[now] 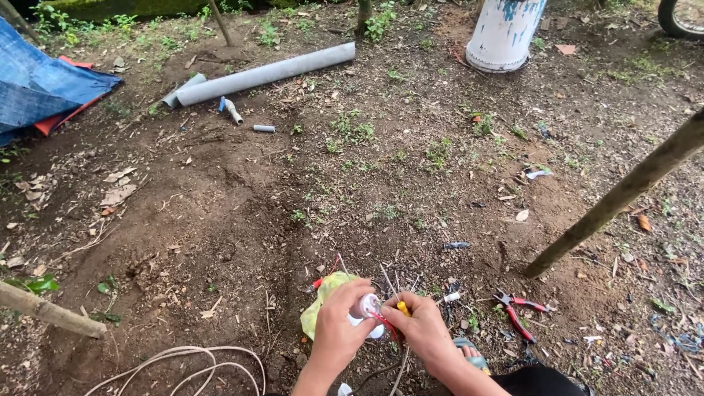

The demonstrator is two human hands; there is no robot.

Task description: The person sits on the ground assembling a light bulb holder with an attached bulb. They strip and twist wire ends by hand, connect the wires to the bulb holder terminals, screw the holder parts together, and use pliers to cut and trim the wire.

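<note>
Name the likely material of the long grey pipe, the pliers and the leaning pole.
Long grey pipe: probably plastic, matte, uniformly grey, smooth. Pliers: metal jaws, dark and dull; red grips look like plastic or rubber. Leaning pole: seemingly wood or bamboo, rough, mottled brown-green.

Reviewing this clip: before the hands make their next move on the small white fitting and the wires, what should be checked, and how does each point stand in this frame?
1. Left hand has the white fitting gripped: ok, fingers wrap around it.
2. Right hand has the yellow-handled tool at the fitting: ok, though its tip is hidden.
3. Red wire seated in the fitting: cannot tell, the hands cover the joint.
4. Red-handled pliers within reach: ok, lying on the soil just right of the right hand.
5. White cable free of the hands: ok, looped on the ground to the left.
6. Thin loose wire ends above the fitting sorted: cannot tell, too fine.
</note>
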